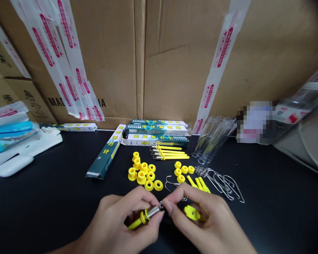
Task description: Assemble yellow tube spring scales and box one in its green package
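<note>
Left hand: the left hand (127, 215) is closed around a yellow rod (136, 223), thumb on top and fingers below. The rod's tip points down and to the left.
Rod assembly: a yellow collar (143, 217) sits on the rod, and a metal spring (153, 211) sticks out past it toward the right hand.
Right hand: the right hand (201, 218) pinches the free end of the spring between thumb and forefinger. Its lower fingers curl over a yellow part (192, 213).
Position: the rod lies between both hands, low in the middle of the view and above the black table (55, 197). The fingertips of the two hands nearly touch.
Step in hand: it looks like fitting work at the spring's end.
How to do it well: I think the left hand should hold the rod steady while only the right fingertips work. The pinch should be light, so that the coil does not bend, and the rod and spring should stay in one line.
Risk: the yellow part in the right hand could slip while the fingertips are busy.
Nearby: yellow caps (143, 173) lie just beyond the hands. Wire hooks (225, 183) are on the right, finished rods (169, 152) are farther back, and green boxes (156, 134) lie behind them.
</note>
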`<action>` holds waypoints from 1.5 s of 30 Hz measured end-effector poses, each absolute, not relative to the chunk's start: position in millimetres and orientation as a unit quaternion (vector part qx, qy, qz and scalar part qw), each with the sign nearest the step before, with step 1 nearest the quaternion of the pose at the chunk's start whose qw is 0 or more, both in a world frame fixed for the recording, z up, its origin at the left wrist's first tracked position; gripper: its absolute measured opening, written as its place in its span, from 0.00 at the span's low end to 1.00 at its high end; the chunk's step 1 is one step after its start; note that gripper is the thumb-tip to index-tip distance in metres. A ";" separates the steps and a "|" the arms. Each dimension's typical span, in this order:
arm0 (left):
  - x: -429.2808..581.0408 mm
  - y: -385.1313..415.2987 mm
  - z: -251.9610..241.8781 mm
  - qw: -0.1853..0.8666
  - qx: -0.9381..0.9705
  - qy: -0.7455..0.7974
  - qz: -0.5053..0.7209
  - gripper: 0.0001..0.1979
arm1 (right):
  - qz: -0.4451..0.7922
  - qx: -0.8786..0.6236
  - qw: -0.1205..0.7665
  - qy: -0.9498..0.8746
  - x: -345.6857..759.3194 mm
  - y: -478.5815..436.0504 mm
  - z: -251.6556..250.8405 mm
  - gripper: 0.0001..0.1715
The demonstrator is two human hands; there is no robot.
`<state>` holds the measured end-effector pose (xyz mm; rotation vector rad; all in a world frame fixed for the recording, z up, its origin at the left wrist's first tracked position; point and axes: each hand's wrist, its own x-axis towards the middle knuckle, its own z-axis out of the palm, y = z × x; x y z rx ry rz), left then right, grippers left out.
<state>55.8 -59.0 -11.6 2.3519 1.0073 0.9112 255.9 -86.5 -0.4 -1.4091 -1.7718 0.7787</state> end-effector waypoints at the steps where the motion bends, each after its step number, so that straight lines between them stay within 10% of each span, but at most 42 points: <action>1: 55.5 -58.9 -11.7 0.210 0.847 0.362 0.327 0.06 | 0.304 -0.548 0.365 -0.688 255.9 -85.6 -0.1 0.11; 11: 59.1 -57.9 1.4 0.356 0.824 0.382 0.218 0.10 | 0.258 -0.544 0.381 -0.702 251.5 -92.0 3.9 0.11; 45: 58.6 -69.3 -0.8 0.228 0.858 0.384 0.253 0.17 | 0.501 -0.546 0.403 -0.537 243.4 -89.4 -3.4 0.09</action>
